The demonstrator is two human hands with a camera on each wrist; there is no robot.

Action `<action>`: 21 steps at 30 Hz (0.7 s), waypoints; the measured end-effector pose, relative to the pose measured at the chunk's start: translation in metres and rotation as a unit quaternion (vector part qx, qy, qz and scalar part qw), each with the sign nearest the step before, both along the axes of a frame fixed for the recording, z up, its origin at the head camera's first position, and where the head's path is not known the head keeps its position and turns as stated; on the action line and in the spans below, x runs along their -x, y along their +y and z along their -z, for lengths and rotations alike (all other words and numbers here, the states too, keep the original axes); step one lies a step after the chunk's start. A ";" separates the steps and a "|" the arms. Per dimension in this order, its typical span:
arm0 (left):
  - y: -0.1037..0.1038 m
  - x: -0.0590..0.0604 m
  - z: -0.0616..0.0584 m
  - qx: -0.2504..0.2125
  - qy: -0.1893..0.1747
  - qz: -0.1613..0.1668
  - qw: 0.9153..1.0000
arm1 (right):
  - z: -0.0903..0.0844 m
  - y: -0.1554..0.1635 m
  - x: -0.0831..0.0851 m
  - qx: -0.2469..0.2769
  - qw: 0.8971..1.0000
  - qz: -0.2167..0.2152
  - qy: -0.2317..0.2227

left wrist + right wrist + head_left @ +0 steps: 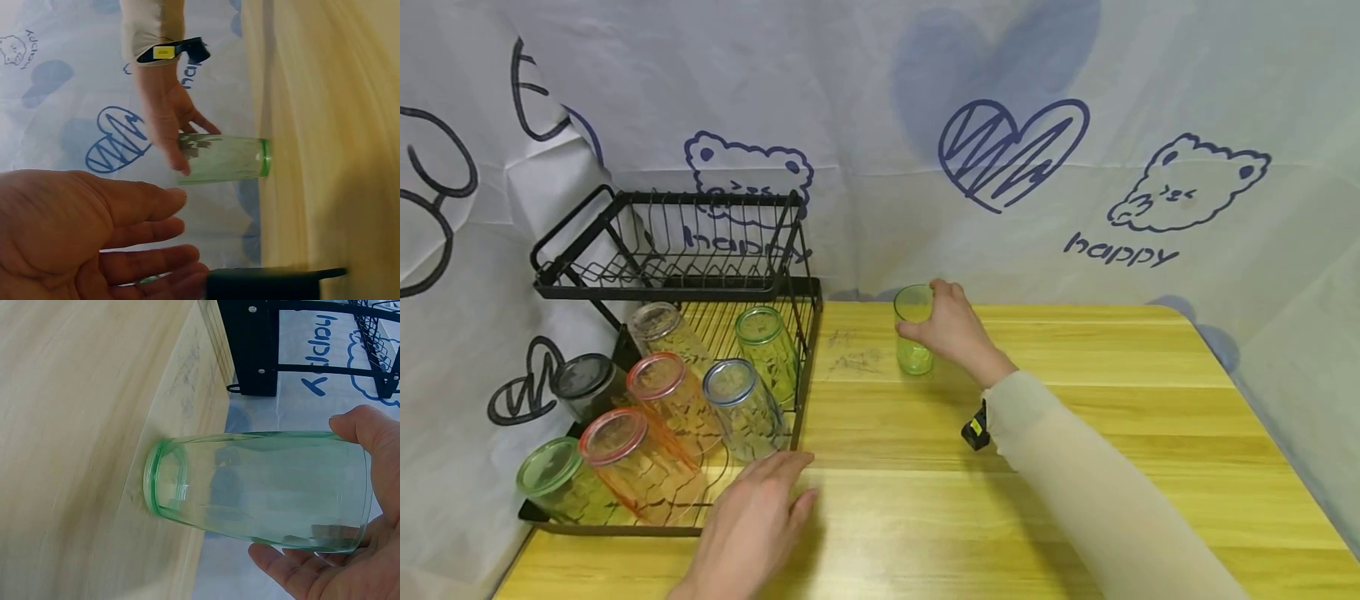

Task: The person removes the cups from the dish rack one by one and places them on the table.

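At the back of the table my right hand (958, 333) grips a green glass (914, 356) near its rim, thumb on one side and fingers on the other. The glass is upright, its thick base (164, 478) on or just over the wood. My left hand (752, 521) holds nothing; its fingers are relaxed beside the front right corner of the black dish rack (805, 375). In the left wrist view, the left hand's (94, 231) thumb and fingers are spread apart.
The rack's lower tray holds several upside-down glasses: a blue-rimmed glass (745, 412), a green glass (769, 354), an orange glass (640, 467) and others. Above them stands a wire upper tier (700, 250). A white cloth (865, 167) with drawings hangs behind the table (1075, 350).
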State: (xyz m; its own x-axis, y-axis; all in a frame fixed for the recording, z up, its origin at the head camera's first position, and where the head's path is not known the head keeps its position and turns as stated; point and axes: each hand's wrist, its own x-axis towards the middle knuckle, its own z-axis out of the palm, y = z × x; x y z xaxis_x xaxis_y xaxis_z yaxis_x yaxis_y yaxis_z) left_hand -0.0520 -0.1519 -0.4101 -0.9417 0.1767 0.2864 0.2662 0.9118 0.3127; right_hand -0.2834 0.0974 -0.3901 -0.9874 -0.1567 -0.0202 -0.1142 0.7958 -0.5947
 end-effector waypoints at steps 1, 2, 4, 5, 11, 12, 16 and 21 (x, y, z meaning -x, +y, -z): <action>0.000 0.000 -0.003 -0.004 0.001 -0.004 1.000 | 0.000 0.000 0.000 0.001 1.000 0.001 0.000; -0.001 0.000 -0.007 -0.008 0.007 -0.008 1.000 | 0.001 0.000 0.000 0.001 1.000 0.003 0.001; -0.004 0.001 -0.014 -0.018 0.036 -0.010 0.999 | 0.001 0.000 0.001 0.002 1.000 0.004 0.000; -0.006 0.002 -0.018 -0.021 0.055 -0.010 0.998 | 0.002 0.000 0.001 0.002 1.000 0.004 0.000; -0.019 0.020 -0.041 -0.025 0.171 -0.009 0.985 | 0.002 0.002 0.000 0.007 1.000 0.009 -0.001; -0.022 0.024 -0.044 -0.024 0.173 -0.014 0.985 | 0.002 0.002 0.000 0.008 1.000 0.009 -0.001; -0.029 0.036 -0.052 0.003 0.134 -0.046 0.990 | 0.002 0.002 -0.001 0.009 1.000 0.008 -0.001; -0.035 0.048 -0.056 0.047 0.063 -0.058 0.995 | 0.001 0.001 -0.002 0.010 1.000 0.006 -0.002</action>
